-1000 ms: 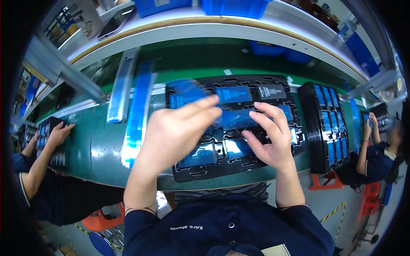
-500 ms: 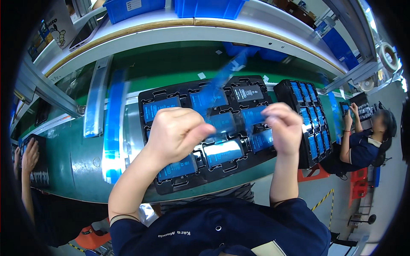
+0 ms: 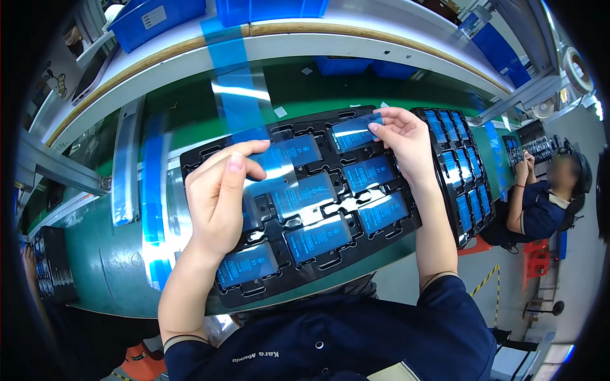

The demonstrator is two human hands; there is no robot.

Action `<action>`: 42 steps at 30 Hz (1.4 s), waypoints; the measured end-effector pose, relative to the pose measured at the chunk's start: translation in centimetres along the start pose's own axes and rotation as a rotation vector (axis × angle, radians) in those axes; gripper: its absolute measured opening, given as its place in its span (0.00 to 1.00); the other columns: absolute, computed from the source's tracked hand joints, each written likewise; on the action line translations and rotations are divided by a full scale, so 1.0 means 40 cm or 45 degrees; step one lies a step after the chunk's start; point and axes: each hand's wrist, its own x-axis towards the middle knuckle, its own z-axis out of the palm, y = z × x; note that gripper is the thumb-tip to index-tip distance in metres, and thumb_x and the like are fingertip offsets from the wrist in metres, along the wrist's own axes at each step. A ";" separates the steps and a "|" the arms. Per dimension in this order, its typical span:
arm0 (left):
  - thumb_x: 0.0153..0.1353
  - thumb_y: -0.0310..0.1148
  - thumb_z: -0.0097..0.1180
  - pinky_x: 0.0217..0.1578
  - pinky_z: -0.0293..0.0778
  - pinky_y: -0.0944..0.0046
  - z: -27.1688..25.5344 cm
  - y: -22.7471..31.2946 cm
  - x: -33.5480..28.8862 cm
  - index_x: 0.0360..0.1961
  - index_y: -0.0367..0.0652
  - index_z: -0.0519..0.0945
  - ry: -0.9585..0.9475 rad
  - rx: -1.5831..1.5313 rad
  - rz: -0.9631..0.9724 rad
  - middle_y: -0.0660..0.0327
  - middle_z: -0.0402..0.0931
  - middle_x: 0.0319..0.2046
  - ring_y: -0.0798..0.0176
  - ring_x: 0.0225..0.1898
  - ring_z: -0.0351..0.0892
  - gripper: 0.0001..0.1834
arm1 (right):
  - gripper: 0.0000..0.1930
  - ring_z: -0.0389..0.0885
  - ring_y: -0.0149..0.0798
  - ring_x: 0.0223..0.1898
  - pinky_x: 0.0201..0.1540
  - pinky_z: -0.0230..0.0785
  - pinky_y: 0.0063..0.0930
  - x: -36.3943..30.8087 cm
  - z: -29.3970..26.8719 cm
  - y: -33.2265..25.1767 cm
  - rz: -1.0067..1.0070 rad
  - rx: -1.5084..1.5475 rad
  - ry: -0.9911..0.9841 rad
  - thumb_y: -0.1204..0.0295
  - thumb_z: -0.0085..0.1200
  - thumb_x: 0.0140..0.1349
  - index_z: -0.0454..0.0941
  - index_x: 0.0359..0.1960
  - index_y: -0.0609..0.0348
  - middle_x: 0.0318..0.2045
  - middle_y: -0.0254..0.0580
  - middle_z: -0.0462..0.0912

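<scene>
A black moulded tray (image 3: pixel 321 261) holds several flat battery packs, most with a blue face, such as the near-middle battery pack (image 3: pixel 318 238). My right hand (image 3: pixel 406 136) is closed, thumb and fingertips pinching the edge of a blue film piece (image 3: pixel 354 133) that lies over the far-right pack. Above the tray's left part is my left hand (image 3: pixel 219 197), its fingers bent around a long translucent blue film strip (image 3: pixel 241 95). That strip runs up and away across the shelf edge; its lower end overlaps the far-middle pack. The exact finger contact on it is partly hidden.
A stack of filled black trays (image 3: pixel 467 184) stands at the right. Blue film strips (image 3: pixel 154 203) hang or lie at the left. Blue bins (image 3: pixel 273 9) sit on the shelf (image 3: pixel 356 39). One co-worker (image 3: pixel 549 197) is at the right; another's hand is at the far left.
My right hand has moved to the far-right pack, which looked dark grey and now has blue film over it. My left hand has moved left, and the film strip has swung left with it.
</scene>
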 end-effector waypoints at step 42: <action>0.73 0.37 0.38 0.38 0.67 0.67 0.007 0.010 0.001 0.23 0.31 0.77 0.110 0.089 -0.223 0.48 0.83 0.43 0.65 0.36 0.77 0.26 | 0.11 0.82 0.24 0.28 0.31 0.73 0.15 -0.009 0.009 -0.013 0.102 -0.068 0.011 0.81 0.64 0.55 0.80 0.40 0.68 0.29 0.39 0.84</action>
